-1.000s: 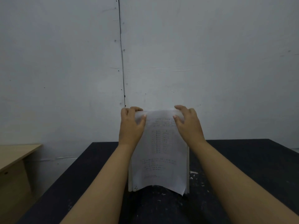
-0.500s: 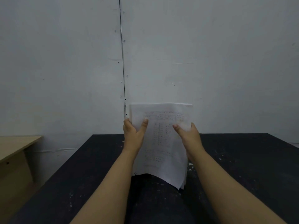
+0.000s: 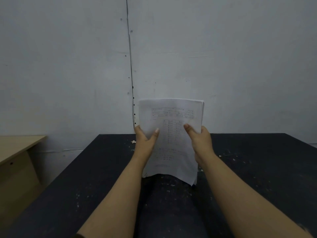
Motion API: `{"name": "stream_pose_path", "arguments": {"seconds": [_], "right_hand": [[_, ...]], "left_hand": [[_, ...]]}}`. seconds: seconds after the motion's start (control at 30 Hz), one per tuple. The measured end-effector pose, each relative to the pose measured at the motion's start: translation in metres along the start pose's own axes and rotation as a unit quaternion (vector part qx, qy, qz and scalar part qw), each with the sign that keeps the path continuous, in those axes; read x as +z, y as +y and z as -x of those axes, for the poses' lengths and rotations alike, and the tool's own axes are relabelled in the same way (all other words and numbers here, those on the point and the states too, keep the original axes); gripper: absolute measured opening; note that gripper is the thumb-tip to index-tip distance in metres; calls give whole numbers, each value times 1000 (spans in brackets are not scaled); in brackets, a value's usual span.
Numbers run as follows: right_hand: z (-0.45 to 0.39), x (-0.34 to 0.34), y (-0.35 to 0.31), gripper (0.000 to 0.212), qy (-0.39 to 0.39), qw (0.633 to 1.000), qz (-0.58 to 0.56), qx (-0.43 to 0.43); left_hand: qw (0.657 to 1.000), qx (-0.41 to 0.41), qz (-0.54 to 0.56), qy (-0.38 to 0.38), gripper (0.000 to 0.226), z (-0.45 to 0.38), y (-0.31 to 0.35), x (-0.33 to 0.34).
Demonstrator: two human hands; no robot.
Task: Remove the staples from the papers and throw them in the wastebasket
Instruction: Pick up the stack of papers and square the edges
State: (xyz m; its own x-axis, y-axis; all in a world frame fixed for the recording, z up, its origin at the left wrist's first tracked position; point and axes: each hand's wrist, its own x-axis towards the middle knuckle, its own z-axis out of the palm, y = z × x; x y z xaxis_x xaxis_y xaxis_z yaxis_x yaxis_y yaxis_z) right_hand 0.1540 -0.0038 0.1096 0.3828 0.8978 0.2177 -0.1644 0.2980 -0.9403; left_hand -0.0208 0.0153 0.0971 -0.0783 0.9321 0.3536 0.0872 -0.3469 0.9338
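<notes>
Papers (image 3: 171,134) upright over dark desk (image 3: 257,169) | left hand (image 3: 145,141), right hand (image 3: 199,140) each grip a side edge | step: inspecting stack, staple unseen | next: locate staple, free one hand to pry

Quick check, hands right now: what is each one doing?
Left hand: closed on the left edge of the paper stack.
Right hand: closed on its right edge.

Left hand (image 3: 145,143) and right hand (image 3: 200,140) raised, apparently gripping, thumbs forward.
</notes>
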Motion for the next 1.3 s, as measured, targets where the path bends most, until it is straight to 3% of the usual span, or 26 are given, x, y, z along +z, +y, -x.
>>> {"name": "stream_pose_path", "arguments": {"seconds": [0.1,0.2,0.27,0.4,0.53,0.73,0.83,0.9,1.0,1.17,1.3], "right_hand": [[-1,-2,1,42,-2,1000,-4,-11],[0,-8,4,32,2,999,-2,-47],[1,-9,10,27,7,999,9,-51],[3,-3,17,21,23,999,16,-28],[4,0,12,20,12,997,28,-72],[9,0,18,21,-23,996,32,-77],[5,-2,13,25,-24,997,40,-66],[2,-1,10,31,-28,997,45,-61],[-3,-3,9,29,-32,996,54,-57],[-9,-6,12,10,-18,993,93,-72],[-11,-4,10,17,18,991,105,-79]], "left_hand": [[999,-2,-39,27,58,-5,-3,1],[993,18,-76,84,32,-11,-4,-2],[997,19,-43,61,22,-12,-5,-2],[1000,-1,-14,15,20,-6,-2,3],[993,30,-31,109,22,-9,-6,4],[999,-15,21,42,31,-12,-13,0],[996,60,26,64,33,-20,13,-2],[988,140,15,63,46,-29,32,-5],[967,241,-63,62,53,-38,47,-11],[954,252,-147,64,19,-43,43,-16],[967,220,-106,75,32,-44,42,-16]]}}
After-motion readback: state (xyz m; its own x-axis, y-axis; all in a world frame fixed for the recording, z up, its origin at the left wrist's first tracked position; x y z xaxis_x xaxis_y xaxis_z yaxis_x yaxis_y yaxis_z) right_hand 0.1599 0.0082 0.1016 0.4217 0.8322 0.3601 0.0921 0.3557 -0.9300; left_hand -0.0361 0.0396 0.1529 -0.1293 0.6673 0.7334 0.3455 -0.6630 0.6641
